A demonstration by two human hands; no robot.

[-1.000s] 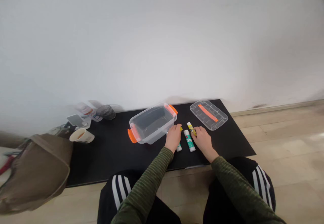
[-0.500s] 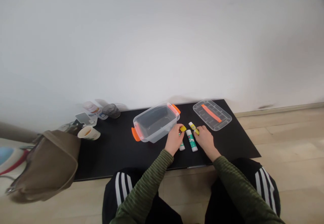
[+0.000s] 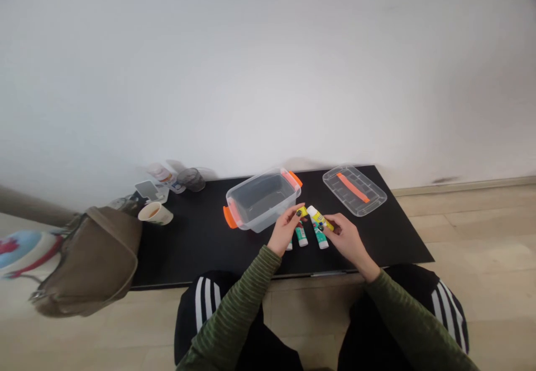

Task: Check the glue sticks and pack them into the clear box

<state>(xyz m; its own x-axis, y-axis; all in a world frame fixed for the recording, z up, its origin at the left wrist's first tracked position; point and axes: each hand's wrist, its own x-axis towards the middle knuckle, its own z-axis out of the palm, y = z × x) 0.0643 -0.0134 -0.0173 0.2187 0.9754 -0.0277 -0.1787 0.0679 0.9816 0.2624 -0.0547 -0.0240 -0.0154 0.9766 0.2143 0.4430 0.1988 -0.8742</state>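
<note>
My left hand pinches a small yellow cap between thumb and fingertips. Tilted in the fingers of my right hand is a yellow glue stick, its white end pointing at the cap, a small gap apart. Below my hands, green-and-white glue sticks lie on the black table; one is partly under the yellow stick, and another is mostly hidden by my left hand. Just beyond that hand stands a clear plastic box with orange latches, its top uncovered.
The box's clear lid with an orange handle lies at the right back. On the left are a paper cup with a drink, a dark mesh cup, a white bottle and a brown bag. A wall rises behind the table.
My right hand has lifted the yellow glue stick off the table and turned its white end toward the cap. My left hand has moved slightly, still with the yellow cap. The view shifted a little.
</note>
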